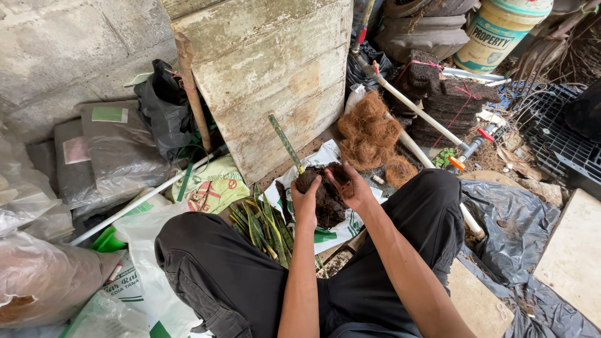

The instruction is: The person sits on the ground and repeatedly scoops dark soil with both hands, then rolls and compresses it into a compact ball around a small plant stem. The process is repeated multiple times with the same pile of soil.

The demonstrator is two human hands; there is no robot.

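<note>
Right now both hands close around a dark clump of soil (327, 191), held between the knees above a white printed sack (332, 235) spread on the ground. The left hand (307, 201) grips the clump's left side with fingers curled over its top; the right hand (352, 188) cups the right side, its thumb and fingers pressing into the crumbly mass. A green stick (285, 143) rises slantwise from behind the clump toward the board.

Just left of the sack lies a bundle of long green striped leaves (263, 228), resting against the left trouser leg (213, 269). Behind the clump, a weathered pale board (269, 75) leans on the concrete-block wall (56, 50). To its right sits a heap of brown coconut fibre (369, 131), with a smaller ball of the same beside it (399, 170).

Farther right, dark fibre slabs (447, 100) are stacked and tied with red string, and a white pole (416, 109) crosses in front of them. A cream-and-green bucket (498, 31) stands at the top; what it holds cannot be seen. A black plastic crate (560, 134) lies at the far right.

On the left, clear plastic bags (113, 147) are full of grey and brown fill, and a black bag (164, 106) sags beside the board. Black sheeting (513, 219) covers the ground on the right.
</note>
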